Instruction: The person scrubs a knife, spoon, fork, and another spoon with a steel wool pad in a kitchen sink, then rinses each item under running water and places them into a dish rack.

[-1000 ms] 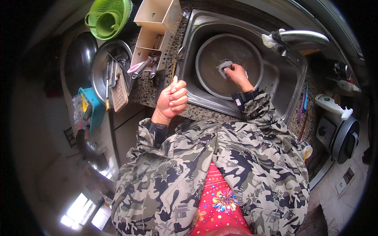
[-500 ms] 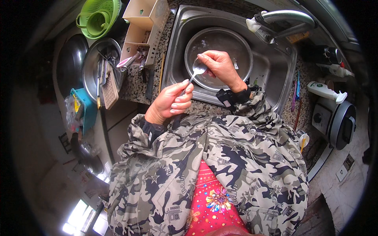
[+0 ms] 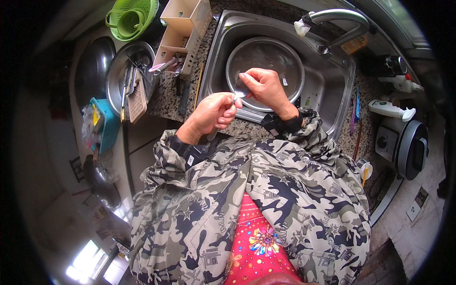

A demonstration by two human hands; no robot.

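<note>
Near the front rim of the sink, my left hand [image 3: 212, 114] is closed round the handle of a metal spoon [image 3: 239, 94]. The handle's end comes out below my fist. My right hand [image 3: 271, 91] is closed at the spoon's bowl, with thumb and fingers pinched over it; its curled fingers partly hide the bowl. Both hands are close together over the front left edge of a round metal basin [image 3: 298, 61]. That basin sits in the stainless steel sink [image 3: 327, 88], with a small white piece inside it.
The faucet [image 3: 339, 16] arches over the sink's far right. Left of the sink stand a beige utensil caddy [image 3: 187, 35], a green strainer [image 3: 151, 16] and a metal bowl [image 3: 111, 76] with knives and a grater-like board. A white spray bottle [image 3: 390, 109] and a round-lidded appliance [image 3: 412, 149] are at right.
My left hand has moved up the spoon handle, nearer the bowl and my right hand. The spoon has tilted, and less of its bowl shows. The view has shifted slightly.
</note>
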